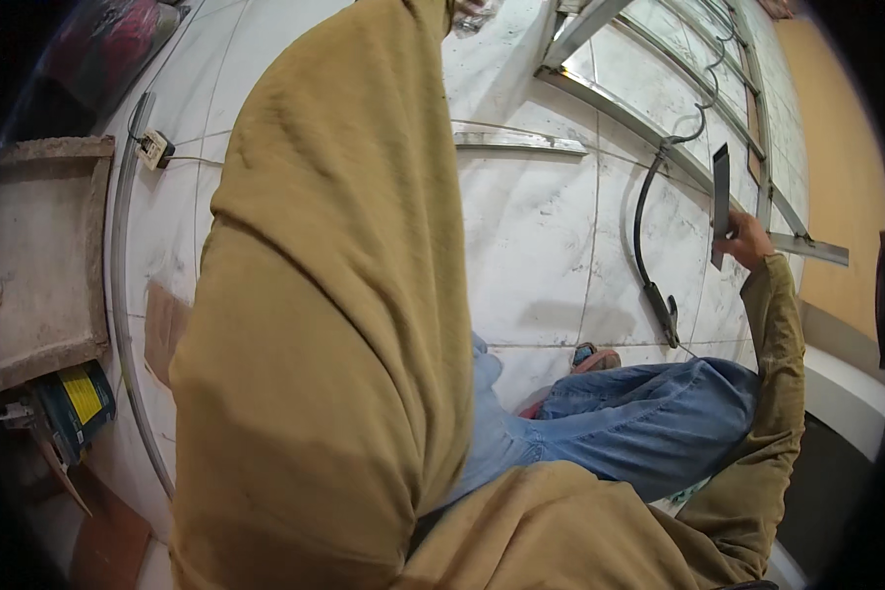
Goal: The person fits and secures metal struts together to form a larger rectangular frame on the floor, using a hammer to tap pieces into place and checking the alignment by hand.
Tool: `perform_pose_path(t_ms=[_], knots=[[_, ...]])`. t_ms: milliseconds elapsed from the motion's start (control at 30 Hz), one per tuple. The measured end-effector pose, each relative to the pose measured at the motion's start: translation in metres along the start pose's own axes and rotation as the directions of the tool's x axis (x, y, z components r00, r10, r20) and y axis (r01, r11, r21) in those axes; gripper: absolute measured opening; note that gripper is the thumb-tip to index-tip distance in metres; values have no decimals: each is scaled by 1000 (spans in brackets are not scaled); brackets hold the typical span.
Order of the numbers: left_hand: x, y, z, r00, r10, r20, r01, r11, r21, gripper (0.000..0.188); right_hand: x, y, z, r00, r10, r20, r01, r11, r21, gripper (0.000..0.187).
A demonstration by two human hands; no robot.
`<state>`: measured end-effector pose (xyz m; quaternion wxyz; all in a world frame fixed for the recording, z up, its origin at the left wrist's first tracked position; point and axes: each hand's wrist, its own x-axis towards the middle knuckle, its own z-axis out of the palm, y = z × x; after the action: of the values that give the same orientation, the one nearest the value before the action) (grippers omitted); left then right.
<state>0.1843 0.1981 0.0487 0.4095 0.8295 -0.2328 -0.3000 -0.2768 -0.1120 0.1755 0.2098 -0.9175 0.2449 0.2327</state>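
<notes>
Bright tiles (536, 231) carry soft shadows within a black, warped rim.

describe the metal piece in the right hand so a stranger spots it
Find the big metal frame over the white tiled floor. By its near end, the right hand holds a short, narrow metal piece with a dark face. Unlike the frame's long bars, it is gripped in the hand.

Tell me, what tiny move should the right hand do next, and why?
Perhaps ease the metal strip a little closer to the metal frame: the right hand already grips the strip near one end, and the frame appears close by.
</notes>
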Motion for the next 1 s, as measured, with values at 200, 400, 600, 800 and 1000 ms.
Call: perform_pose_path(t_ms=[200, 400, 600, 800, 1000], knots=[[7, 0, 8, 1000, 4, 6, -3, 997, -78, 31, 6, 16, 9, 996, 77, 53, -78, 997, 17, 27], [17, 3, 14, 1000, -6, 30, 10, 993, -117, 31, 5, -13, 7, 994, 52, 98, -60, 994, 91, 28], [26, 7, 20, 998, -23, 56, 30, 990, -136, 31, 5, -32, 8, 982, 58, 182, -72, 995, 69, 27], [37, 13, 26, 995, -39, 90, 51, 990, -132, 31, 1, -29, 7, 970, 89, 224, -123, 982, 142, 28], [54, 25, 40, 984, -68, 167, 84, 992, -92, 31, -8, -22, 8, 964, 154, 219, -184, 975, 126, 28]])
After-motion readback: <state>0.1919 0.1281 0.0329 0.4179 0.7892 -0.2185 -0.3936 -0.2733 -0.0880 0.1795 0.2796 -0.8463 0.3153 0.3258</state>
